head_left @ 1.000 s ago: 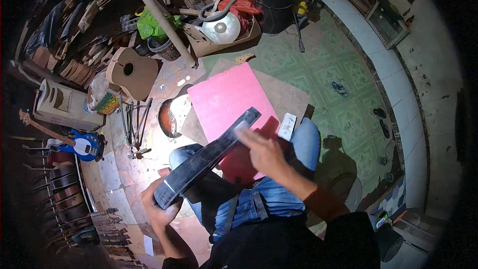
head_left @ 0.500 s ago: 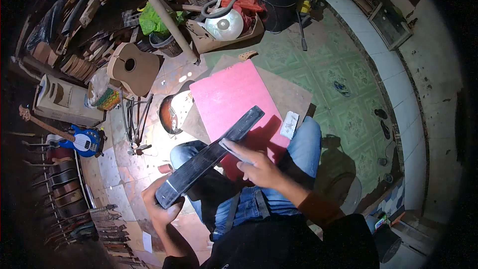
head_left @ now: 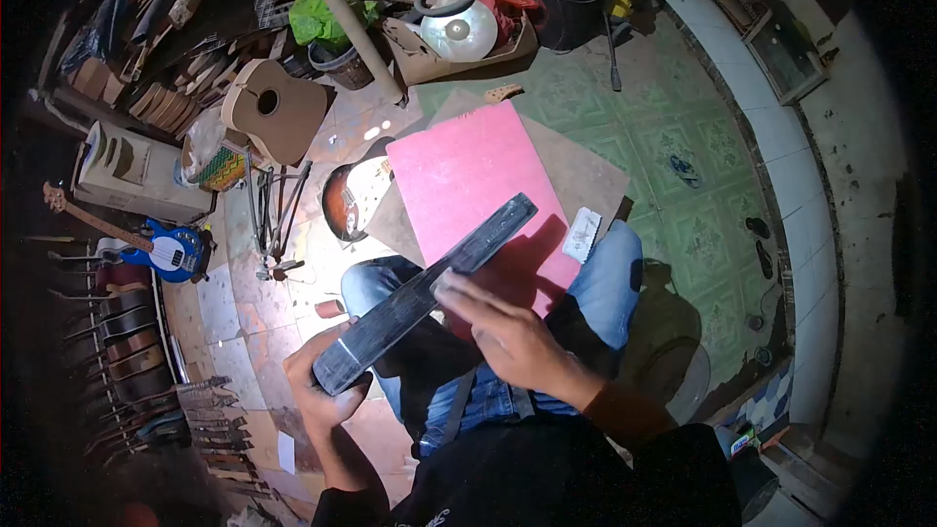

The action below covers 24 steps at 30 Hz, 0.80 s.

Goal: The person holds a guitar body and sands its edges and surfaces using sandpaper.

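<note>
A long black bar (head_left: 420, 298), scuffed and dusty with a pale line across its near end, slants up over my lap. My left hand (head_left: 327, 395) is wrapped around its lower end. My right hand (head_left: 512, 337) lies against the bar's right side near the middle, fingers stretched out and slightly blurred. Whether anything thin lies under those fingers, I cannot tell. Beneath the bar's far end is a pink board (head_left: 473, 166), resting on a larger brown board (head_left: 600, 176). A small white packet with a jagged edge (head_left: 582, 234) sits by my right knee.
A sunburst guitar body (head_left: 342, 205) lies left of the boards. Farther left are an acoustic guitar body (head_left: 283, 117), a metal stand (head_left: 273, 215) and a blue bass (head_left: 171, 252). A pole (head_left: 346, 20), a box (head_left: 429, 68) and a black bucket (head_left: 566, 0) stand beyond.
My right hand has slid slightly along the bar's side, its fingers now flatter. The whole scene has shifted a little rightward as my head moved. My left hand keeps its hold.
</note>
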Available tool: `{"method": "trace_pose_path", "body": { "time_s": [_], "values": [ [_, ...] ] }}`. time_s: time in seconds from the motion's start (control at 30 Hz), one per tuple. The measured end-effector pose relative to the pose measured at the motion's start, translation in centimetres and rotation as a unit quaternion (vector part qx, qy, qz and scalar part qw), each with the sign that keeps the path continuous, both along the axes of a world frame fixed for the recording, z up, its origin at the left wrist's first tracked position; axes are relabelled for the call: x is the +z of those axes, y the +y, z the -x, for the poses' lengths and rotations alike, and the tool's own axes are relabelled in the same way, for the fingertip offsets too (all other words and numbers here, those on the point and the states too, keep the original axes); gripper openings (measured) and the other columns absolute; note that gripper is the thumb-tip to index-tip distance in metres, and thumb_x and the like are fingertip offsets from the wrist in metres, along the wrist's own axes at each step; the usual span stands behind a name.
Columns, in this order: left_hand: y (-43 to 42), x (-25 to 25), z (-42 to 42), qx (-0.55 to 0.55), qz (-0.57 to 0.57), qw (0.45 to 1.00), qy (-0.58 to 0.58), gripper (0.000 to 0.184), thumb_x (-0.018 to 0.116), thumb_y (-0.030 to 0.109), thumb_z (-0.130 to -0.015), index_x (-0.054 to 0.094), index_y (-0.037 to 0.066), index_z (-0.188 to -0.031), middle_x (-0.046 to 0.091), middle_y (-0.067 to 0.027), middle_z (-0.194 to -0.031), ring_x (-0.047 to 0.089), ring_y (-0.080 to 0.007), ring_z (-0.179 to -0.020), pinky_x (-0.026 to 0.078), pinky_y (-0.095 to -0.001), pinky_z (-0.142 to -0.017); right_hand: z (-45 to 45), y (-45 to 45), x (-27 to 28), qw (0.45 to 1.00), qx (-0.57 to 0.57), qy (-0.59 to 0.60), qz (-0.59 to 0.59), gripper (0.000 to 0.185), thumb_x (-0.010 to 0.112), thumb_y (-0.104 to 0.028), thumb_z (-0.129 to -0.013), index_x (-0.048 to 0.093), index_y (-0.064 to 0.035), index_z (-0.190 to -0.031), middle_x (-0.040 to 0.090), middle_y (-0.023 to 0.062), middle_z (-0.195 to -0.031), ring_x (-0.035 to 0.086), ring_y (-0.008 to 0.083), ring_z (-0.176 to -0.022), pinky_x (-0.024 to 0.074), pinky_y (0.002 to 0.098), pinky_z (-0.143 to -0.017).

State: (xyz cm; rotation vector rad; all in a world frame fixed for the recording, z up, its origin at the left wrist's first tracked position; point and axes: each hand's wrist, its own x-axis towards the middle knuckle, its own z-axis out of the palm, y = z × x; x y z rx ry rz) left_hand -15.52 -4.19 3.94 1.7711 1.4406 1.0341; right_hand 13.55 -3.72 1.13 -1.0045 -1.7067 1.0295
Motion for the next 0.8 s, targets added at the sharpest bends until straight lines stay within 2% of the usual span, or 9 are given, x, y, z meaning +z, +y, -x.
{"method": "trace_pose_path", "body": {
  "time_s": [0.1, 0.17, 0.23, 0.37, 0.5, 0.6, 0.7, 0.73, 0.8],
  "values": [
    [-0.2, 0.4, -0.4, -0.004, -0.011, 1.0, 0.021, 0.054, 0.071, -0.001, -0.056, 0.072, -0.006, -0.109, 0.077, -0.0222, -0.106, 0.076, -0.0224, -0.093, 0.057, -0.0326, -0.086, -0.4, -0.1, 0.1, 0.999, 0.035, -0.007, -0.016, 0.06, 0.045, 0.013, -0.091, 0.052, -0.0057, -0.148, 0.051, 0.0224, -0.152, 0.053, 0.0366, -0.138, 0.0481, 0.0435, -0.111],
    [-0.3, 0.4, -0.6, -0.005, -0.015, 1.0, 0.024, 0.054, 0.07, -0.001, -0.056, 0.072, -0.006, -0.11, 0.077, -0.0226, -0.106, 0.076, -0.0234, -0.095, 0.057, -0.0331, -0.087, -0.9, 0.0, -0.4, 0.995, -0.028, -0.07, 0.064, 0.059, 0.046, 0.012, -0.09, 0.054, -0.007, -0.146, 0.051, 0.0213, -0.152, 0.055, 0.0382, -0.135, 0.0515, 0.0446, -0.107],
    [-0.3, 0.4, -0.6, 0.004, -0.006, 1.0, 0.023, 0.052, 0.071, -0.001, -0.056, 0.072, -0.006, -0.108, 0.076, -0.0236, -0.107, 0.076, -0.0262, -0.097, 0.057, -0.0345, -0.089, -1.0, -0.1, -0.2, 0.996, -0.038, -0.061, 0.044, 0.061, 0.045, 0.012, -0.09, 0.053, -0.0077, -0.146, 0.051, 0.0205, -0.152, 0.057, 0.0394, -0.132, 0.052, 0.045, -0.106],
    [-0.2, 0.7, -0.9, -0.01, -0.01, 1.0, 0.004, 0.05, 0.072, -0.003, -0.057, 0.073, -0.005, -0.107, 0.076, -0.0244, -0.109, 0.076, -0.0288, -0.099, 0.057, -0.0361, -0.091, -0.4, -0.7, 1.7, 0.999, 0.005, -0.025, 0.023, 0.062, 0.046, 0.012, -0.089, 0.052, -0.0074, -0.148, 0.051, 0.0213, -0.152, 0.057, 0.0398, -0.132, 0.0508, 0.0449, -0.107],
    [-0.3, 1.0, -1.2, -0.019, -0.003, 1.0, 0.009, 0.051, 0.073, -0.001, -0.056, 0.074, -0.005, -0.107, 0.076, -0.0251, -0.109, 0.076, -0.0319, -0.1, 0.056, -0.0375, -0.093, -1.7, 0.1, 0.6, 0.991, -0.021, -0.09, 0.092, 0.065, 0.048, 0.012, -0.087, 0.051, -0.0066, -0.149, 0.05, 0.0238, -0.152, 0.053, 0.0413, -0.135, 0.0482, 0.0452, -0.109],
    [-0.4, 0.8, -0.8, -0.025, 0.01, 1.0, 0.014, 0.054, 0.073, 0.001, -0.055, 0.074, -0.005, -0.108, 0.076, -0.0253, -0.109, 0.076, -0.0329, -0.101, 0.056, -0.0377, -0.093, -1.0, -0.9, 3.2, 0.997, 0.019, -0.033, 0.074, 0.063, 0.049, 0.014, -0.086, 0.054, -0.0041, -0.146, 0.053, 0.022, -0.15, 0.051, 0.0368, -0.14, 0.045, 0.0423, -0.113],
    [-0.2, 0.8, -0.7, -0.033, 0.011, 0.999, 0.01, 0.056, 0.073, 0.001, -0.054, 0.074, -0.004, -0.109, 0.076, -0.0253, -0.11, 0.076, -0.0332, -0.102, 0.056, -0.0374, -0.093, -1.7, -0.1, 1.3, 0.996, 0.014, -0.039, 0.08, 0.063, 0.048, 0.014, -0.087, 0.054, -0.0041, -0.147, 0.053, 0.0224, -0.15, 0.051, 0.0364, -0.14, 0.0449, 0.0419, -0.114],
    [-0.3, 0.8, -0.8, -0.031, 0.013, 0.999, 0.007, 0.056, 0.073, 0.001, -0.054, 0.074, -0.004, -0.11, 0.075, -0.0253, -0.11, 0.076, -0.0331, -0.102, 0.056, -0.0372, -0.093, -2.2, 0.6, 0.6, 0.994, -0.001, -0.098, 0.055, 0.069, 0.048, 0.012, -0.086, 0.05, -0.0112, -0.151, 0.049, 0.0211, -0.154, 0.057, 0.04, -0.132, 0.05, 0.0445, -0.11],
    [-0.3, 1.0, -1.0, -0.03, 0.012, 0.999, 0.009, 0.056, 0.073, 0.0, -0.054, 0.074, -0.004, -0.11, 0.076, -0.0252, -0.11, 0.076, -0.0331, -0.102, 0.056, -0.0372, -0.093, -1.8, -0.1, 1.9, 0.992, 0.0, -0.092, 0.091, 0.064, 0.048, 0.013, -0.087, 0.053, -0.0079, -0.148, 0.051, 0.0213, -0.153, 0.054, 0.0375, -0.136, 0.0478, 0.0428, -0.111]
  ]
}}
